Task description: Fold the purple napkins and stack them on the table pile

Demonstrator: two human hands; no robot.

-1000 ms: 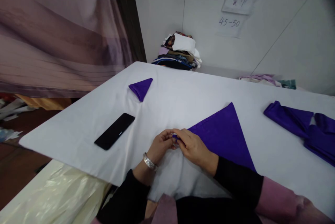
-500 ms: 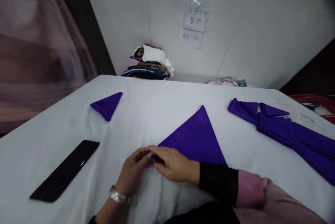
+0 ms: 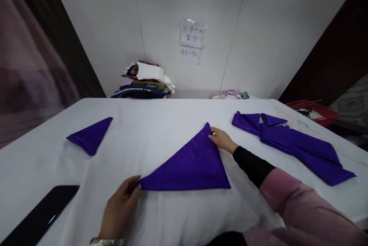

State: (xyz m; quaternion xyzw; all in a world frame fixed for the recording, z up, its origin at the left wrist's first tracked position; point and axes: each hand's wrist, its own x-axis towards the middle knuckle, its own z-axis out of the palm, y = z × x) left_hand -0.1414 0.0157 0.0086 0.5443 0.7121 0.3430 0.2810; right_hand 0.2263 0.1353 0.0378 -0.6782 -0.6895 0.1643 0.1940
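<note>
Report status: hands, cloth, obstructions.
Left hand pinching purple cloth at left corner. Right hand at its top corner. Cloth flat, triangular, on table. Phone near left hand, not touching cloth.

My phone (image 3: 40, 215) and my bracelet (image 3: 107, 241) are cut off at the frame's lower left and bottom edge.

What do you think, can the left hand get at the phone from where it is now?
Probably yes. The phone lies to the left of the left hand, with only bare table visible between them. But its fingers are at a corner of the purple cloth, so they would likely have to leave it first.
</note>
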